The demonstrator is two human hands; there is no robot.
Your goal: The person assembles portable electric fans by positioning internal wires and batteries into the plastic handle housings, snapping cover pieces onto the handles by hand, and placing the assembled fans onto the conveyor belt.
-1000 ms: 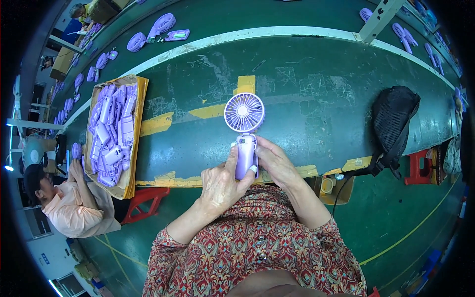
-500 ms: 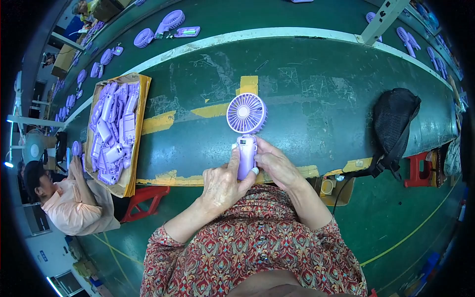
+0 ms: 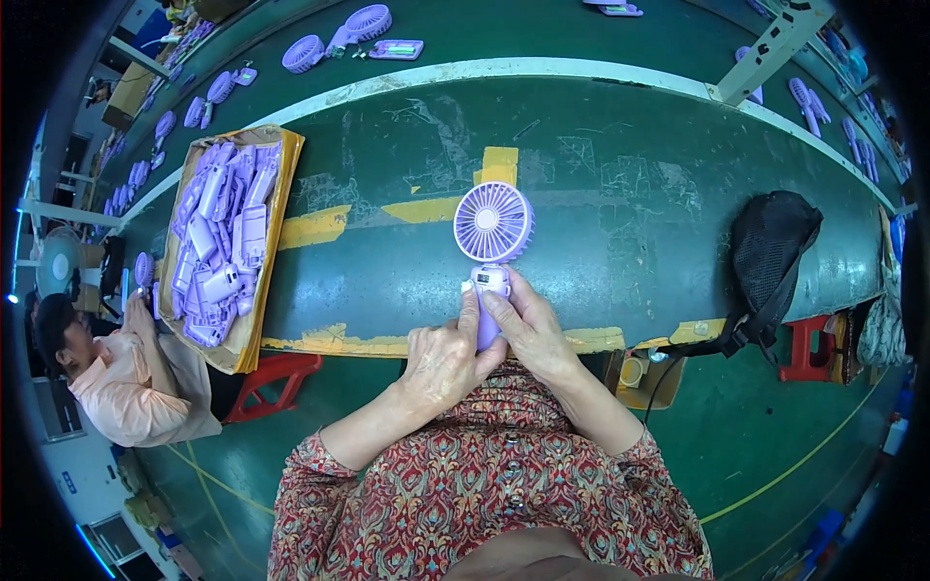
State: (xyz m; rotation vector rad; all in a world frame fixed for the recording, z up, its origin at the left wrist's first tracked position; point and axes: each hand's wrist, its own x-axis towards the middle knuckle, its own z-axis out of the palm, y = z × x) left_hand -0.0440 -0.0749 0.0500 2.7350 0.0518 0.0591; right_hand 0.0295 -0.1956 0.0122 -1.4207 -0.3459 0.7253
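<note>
A purple handheld fan (image 3: 493, 223) is held at the table's near edge, its round grille pointing away from me and its handle toward me. My left hand (image 3: 441, 360) grips the handle from the left, thumb near the handle's bottom and index finger along its side. From the right, my right hand (image 3: 532, 329) is closed round the upper handle, with the thumb lying on the handle's front just below a small dark display. The fingers behind the handle are partly hidden. The blades show inside the grille.
On the left, a cardboard box (image 3: 272, 247) is heaped with purple plastic casings. A black mesh bag (image 3: 775, 252) lies on the right. Beyond the pale rail (image 3: 542, 67), more fans (image 3: 368, 21) lie on the green surface. A co-worker (image 3: 136, 378) sits at the left.
My right thumb has moved from the handle's right edge onto its front. The fan has shifted slightly right in the picture, as has most of the far scene.
</note>
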